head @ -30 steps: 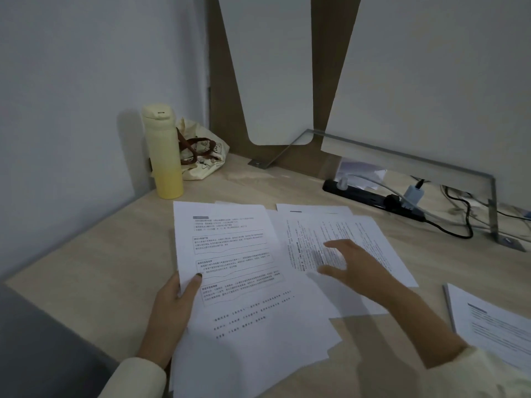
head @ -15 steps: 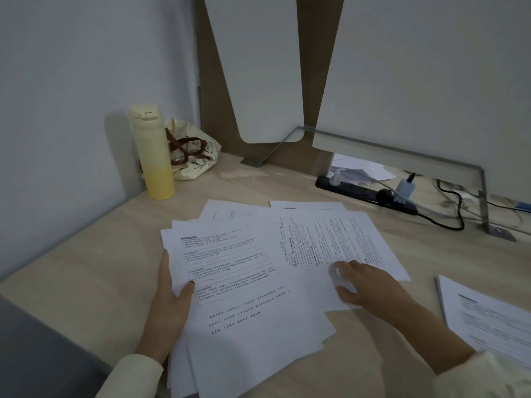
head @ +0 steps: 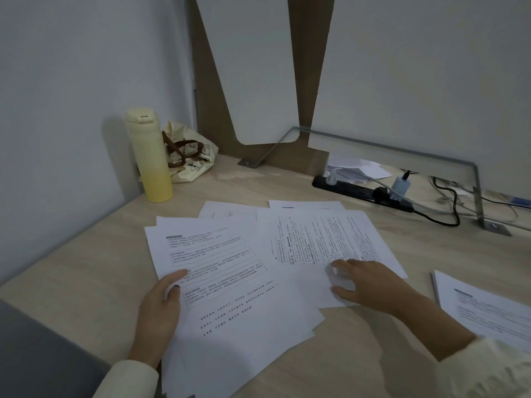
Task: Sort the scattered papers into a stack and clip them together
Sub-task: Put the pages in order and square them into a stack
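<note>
Several white printed sheets lie fanned out on the wooden desk (head: 86, 271). The loose pile (head: 230, 282) sits in the middle, with a densely printed sheet (head: 330, 239) overlapping it at the right. My left hand (head: 161, 308) grips the pile's left edge, thumb on top of the front page. My right hand (head: 370, 285) pinches the lower edge of the densely printed sheet, fingers curled on the paper. Another stack of printed papers (head: 488, 311) lies apart at the right edge. No clip is in view.
A yellow bottle (head: 149, 156) and a cloth bag (head: 189, 156) stand at the back left by the wall. A black power strip (head: 365, 192) with plugs and cables runs along the back right under a metal bracket (head: 474, 179). White panels rise behind.
My right hand has drawn back toward me from the middle of the right sheet to its lower edge and curled onto it. The left pile has shifted and tilted slightly under my left hand.
</note>
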The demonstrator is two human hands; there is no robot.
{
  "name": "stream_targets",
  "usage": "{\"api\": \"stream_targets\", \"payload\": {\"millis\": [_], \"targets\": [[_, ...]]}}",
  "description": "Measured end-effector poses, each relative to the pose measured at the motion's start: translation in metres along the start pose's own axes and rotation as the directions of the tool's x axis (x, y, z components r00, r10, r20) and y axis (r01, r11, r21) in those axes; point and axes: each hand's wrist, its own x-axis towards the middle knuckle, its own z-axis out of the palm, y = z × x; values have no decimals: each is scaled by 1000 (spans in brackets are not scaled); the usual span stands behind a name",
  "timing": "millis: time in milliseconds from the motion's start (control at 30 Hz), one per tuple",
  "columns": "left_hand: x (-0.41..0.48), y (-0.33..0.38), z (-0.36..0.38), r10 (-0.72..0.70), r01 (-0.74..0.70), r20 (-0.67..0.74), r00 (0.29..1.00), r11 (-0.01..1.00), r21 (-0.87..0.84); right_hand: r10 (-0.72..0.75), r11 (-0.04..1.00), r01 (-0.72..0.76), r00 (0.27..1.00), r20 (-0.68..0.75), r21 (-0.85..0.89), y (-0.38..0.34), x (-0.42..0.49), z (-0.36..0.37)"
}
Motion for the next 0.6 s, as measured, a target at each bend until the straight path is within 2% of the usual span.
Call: {"api": "stream_targets", "payload": {"millis": [200, 400, 467, 567, 600], "targets": [[-4, -3, -1, -4, 3, 41, 999, 1000, 0, -54, 991, 50, 998, -28, -121, -2, 7, 6], [-9, -2, 0, 53, -53, 39, 998, 999, -4, -6, 949, -36, 991, -133, -314, -10, 10, 16], [-10, -1, -1, 56, -55, 57, 997, 998, -3, 99, 962, -127, 987, -127, -241, -8, 13, 23], [-10, -1, -2, 64, -64, 59, 996, 998, -11, 166, 962, -202, 967, -192, -186, -15, 12, 16], [-9, -2, -3, 65, -65, 60, 996, 998, -13, 212, 964, -239, 956, -204, -117, -16, 12, 12]]}}
